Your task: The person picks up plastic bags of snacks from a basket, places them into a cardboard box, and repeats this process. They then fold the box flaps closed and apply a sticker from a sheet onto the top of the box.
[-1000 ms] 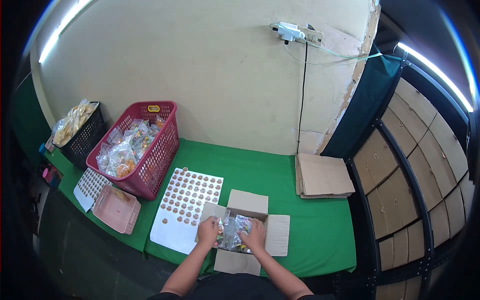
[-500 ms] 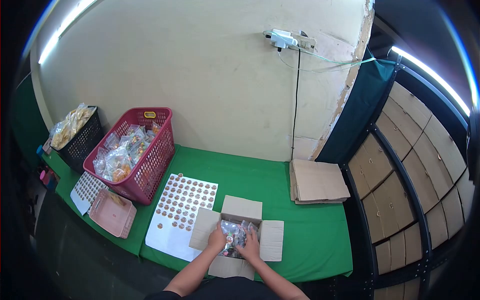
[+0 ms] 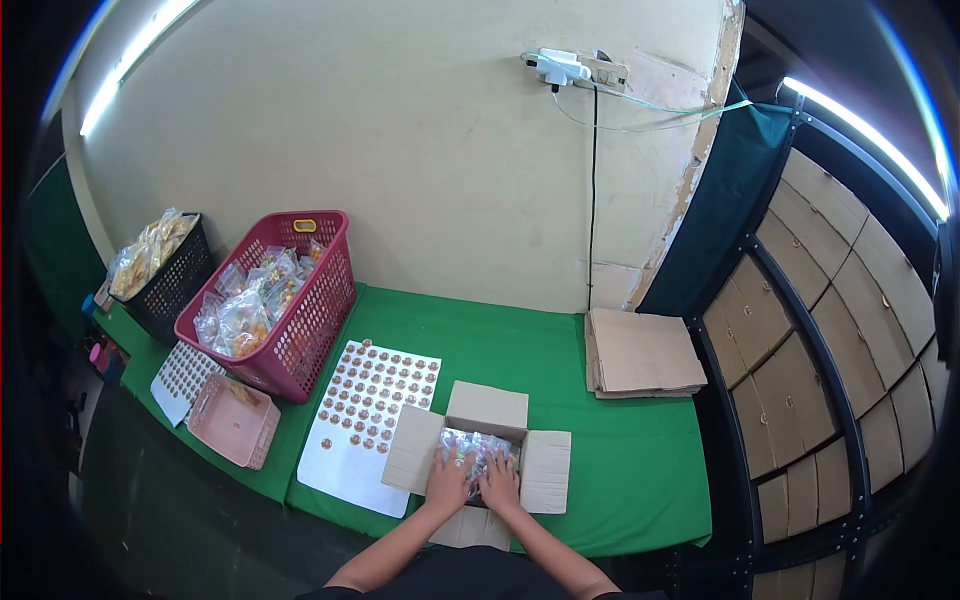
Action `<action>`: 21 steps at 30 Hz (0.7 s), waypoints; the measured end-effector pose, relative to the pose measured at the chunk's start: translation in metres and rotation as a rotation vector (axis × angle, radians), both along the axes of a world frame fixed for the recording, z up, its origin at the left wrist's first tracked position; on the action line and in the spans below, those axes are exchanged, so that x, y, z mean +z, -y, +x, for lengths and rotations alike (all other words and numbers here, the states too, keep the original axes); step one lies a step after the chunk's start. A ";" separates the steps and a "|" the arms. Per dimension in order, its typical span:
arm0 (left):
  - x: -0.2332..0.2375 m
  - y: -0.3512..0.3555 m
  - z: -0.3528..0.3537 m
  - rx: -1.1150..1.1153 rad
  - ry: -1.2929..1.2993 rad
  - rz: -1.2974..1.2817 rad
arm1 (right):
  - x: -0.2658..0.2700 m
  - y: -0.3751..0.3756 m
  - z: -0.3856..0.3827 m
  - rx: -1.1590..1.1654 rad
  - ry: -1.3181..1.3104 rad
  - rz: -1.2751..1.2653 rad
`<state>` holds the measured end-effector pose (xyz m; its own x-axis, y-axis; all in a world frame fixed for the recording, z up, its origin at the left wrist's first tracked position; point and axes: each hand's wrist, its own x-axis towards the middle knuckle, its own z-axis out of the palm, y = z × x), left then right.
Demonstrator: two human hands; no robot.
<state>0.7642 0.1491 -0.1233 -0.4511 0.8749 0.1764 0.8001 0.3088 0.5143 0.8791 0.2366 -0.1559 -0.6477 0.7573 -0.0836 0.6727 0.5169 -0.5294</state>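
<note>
Now both hands inside open cardboard box (image 3: 487, 405) at near edge of green table (image 3: 620, 470). Left hand (image 3: 447, 483), right hand (image 3: 499, 485) side by side, nearly touching, palms down, fingers flat on clear packets (image 3: 478, 443) filling box; nothing gripped. Packets lie under and just beyond fingertips. Sticker sheet (image 3: 370, 400) just left of box; red basket (image 3: 320, 310) farther left; flat cardboard stack (image 3: 645, 352) well apart, right.

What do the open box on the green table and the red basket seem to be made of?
The open box looks like plain brown cardboard: matte, with folded flaps. The red basket seems to be moulded plastic: even colour, slightly glossy, with lattice walls.
</note>
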 end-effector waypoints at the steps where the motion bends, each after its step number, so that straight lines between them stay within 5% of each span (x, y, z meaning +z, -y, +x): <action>1: -0.004 0.001 0.002 -0.131 -0.072 -0.064 | -0.014 -0.006 0.003 0.001 0.000 -0.001; 3: -0.014 0.008 0.005 -0.256 -0.148 -0.210 | -0.028 -0.014 0.008 -0.033 -0.300 -0.046; 10: -0.014 0.019 -0.003 -0.232 -0.165 -0.210 | 0.002 -0.018 0.018 -0.053 -0.283 -0.134; 13: 0.001 0.024 -0.016 -0.183 -0.052 -0.057 | 0.036 -0.038 0.047 -0.120 -0.620 0.020; 17: 0.005 0.057 -0.080 0.267 0.021 0.171 | 0.063 -0.053 0.104 -0.400 -0.692 0.089; 19: 0.003 0.073 -0.104 0.432 0.139 0.192 | 0.077 -0.041 0.122 -0.460 -0.498 0.072; 21: -0.008 0.080 -0.115 0.466 0.278 0.152 | 0.069 -0.014 0.114 -0.037 -0.524 0.012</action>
